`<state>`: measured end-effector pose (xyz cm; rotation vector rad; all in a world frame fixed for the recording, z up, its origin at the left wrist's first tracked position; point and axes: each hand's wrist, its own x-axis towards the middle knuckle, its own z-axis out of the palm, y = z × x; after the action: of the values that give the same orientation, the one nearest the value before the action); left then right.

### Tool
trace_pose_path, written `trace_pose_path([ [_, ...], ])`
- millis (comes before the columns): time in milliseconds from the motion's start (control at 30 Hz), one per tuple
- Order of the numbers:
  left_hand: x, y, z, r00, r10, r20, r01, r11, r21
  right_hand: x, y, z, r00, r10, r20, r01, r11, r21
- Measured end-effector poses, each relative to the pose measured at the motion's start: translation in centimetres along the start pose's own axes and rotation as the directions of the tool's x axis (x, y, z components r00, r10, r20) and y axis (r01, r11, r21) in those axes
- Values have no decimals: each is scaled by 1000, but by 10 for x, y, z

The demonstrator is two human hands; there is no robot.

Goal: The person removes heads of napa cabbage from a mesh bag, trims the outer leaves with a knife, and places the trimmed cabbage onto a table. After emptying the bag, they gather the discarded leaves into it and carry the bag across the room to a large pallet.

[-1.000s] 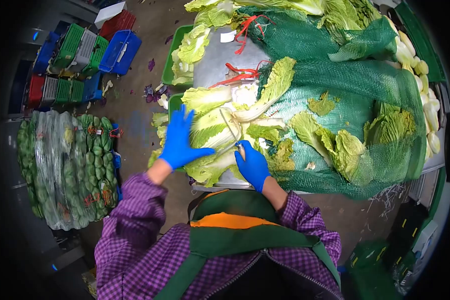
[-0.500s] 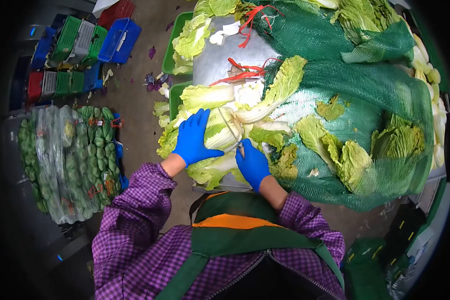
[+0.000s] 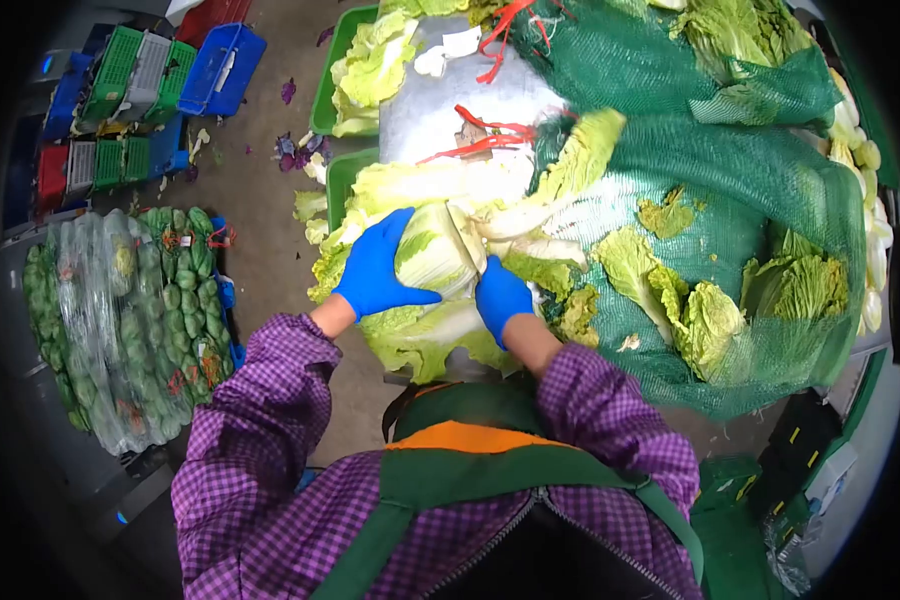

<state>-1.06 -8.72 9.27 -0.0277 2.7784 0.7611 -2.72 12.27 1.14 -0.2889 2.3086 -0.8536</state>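
A pale napa cabbage [image 3: 432, 255] lies on its side on the metal table, its base end to the right. My left hand [image 3: 375, 270], in a blue glove, is curved round its left side, thumb along the near side. In my right hand [image 3: 505, 300], also gloved in blue, is a knife [image 3: 473, 240] whose handle is hidden by the fingers. The thin blade stands at the cabbage's base end, where a slice seems partly parted. Loose outer leaves [image 3: 440, 335] lie around and under the cabbage, and one long leaf [image 3: 582, 160] points away at the upper right.
Green mesh sacking [image 3: 710, 160] with leaves on it covers the table's right side. Red ties [image 3: 490, 140] lie on the metal table [image 3: 420, 115]. Green bins [image 3: 340, 175] stand at its left edge. Stacked crates [image 3: 220, 70] and bagged green vegetables [image 3: 130, 320] are farther left.
The knife blade has moved into the cabbage's base end, and a cut face now shows. My left hand has shifted from lying spread on top to gripping the cabbage's left side.
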Motion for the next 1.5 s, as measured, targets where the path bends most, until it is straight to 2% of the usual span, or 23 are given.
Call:
trace_pose_path([
  [67,1,-6,-7,996,-23,83,39,981,-188,-1,5,-1,998,17,68,-15,999,-29],
  [100,1,-13,-9,997,-19,72,32,982,-184,-1,6,-1,997,17,69,-20,999,43],
  [167,-7,-29,-12,996,-7,89,49,878,-476,-8,9,4,995,-97,-8,94,949,301],
  [200,-12,-30,-13,997,-10,83,48,880,-472,-8,4,3,994,-105,-8,103,948,302],
  [267,-21,-27,-10,998,41,45,-24,939,-343,-6,-1,-1,957,-156,244,-132,516,846],
  [300,-28,-21,-11,999,45,2,-42,941,-336,-9,-10,-11,959,-160,235,-130,489,863],
  [400,-53,-5,-16,971,56,-232,-145,911,-386,-23,-39,-52,956,-234,178,-18,557,830],
  [467,-63,15,-25,942,31,-335,-186,879,-440,-36,-70,-109,920,-254,298,8,773,634],
  [533,-68,24,-28,895,-52,-443,-344,552,-759,-47,-84,-136,895,-410,174,267,807,527],
  [567,-67,28,-28,902,-149,-405,-313,420,-852,-52,-89,-144,885,-416,210,241,794,558],
  [600,-68,33,-23,894,-160,-419,-325,413,-851,-50,-89,-139,879,-421,221,248,802,543],
  [667,-71,40,-15,909,-324,-262,-119,402,-908,-41,-79,-119,830,-549,98,471,784,404],
  [733,-70,27,0,909,-350,-228,-85,379,-921,-39,-73,-93,897,-423,130,304,802,514],
  [800,-78,26,7,925,-272,-266,-93,517,-851,-38,-68,-79,926,-374,42,298,798,524],
  [833,-79,25,6,924,-242,-296,-95,604,-791,-44,-74,-88,942,-293,162,153,808,570],
  [900,-81,15,7,929,-234,-287,-93,602,-793,-48,-80,-107,934,-184,305,-40,797,603],
  [1067,-89,10,8,873,-231,-430,-143,722,-677,-47,-68,-110,928,-146,344,-96,796,597],
  [1133,-83,26,-16,823,-161,-545,-141,871,-471,-48,-81,-106,921,-219,322,-23,794,607],
  [1200,-76,28,-24,831,-187,-523,-131,849,-512,-52,-90,-110,911,-213,353,-26,826,564],
  [1267,-69,12,-21,909,-372,-186,21,487,-873,-50,-89,-110,900,-227,372,-36,812,583],
  [1333,-69,-1,-23,904,-302,-304,-37,654,-756,-46,-77,-103,911,-221,349,-48,782,621],
  [1400,-71,-8,-25,899,-362,-246,-23,523,-852,-40,-72,-101,914,-208,349,-73,761,644],
  [1500,-76,-9,-29,875,-377,-304,-74,516,-853,-37,-68,-99,914,-223,340,-50,768,639],
])
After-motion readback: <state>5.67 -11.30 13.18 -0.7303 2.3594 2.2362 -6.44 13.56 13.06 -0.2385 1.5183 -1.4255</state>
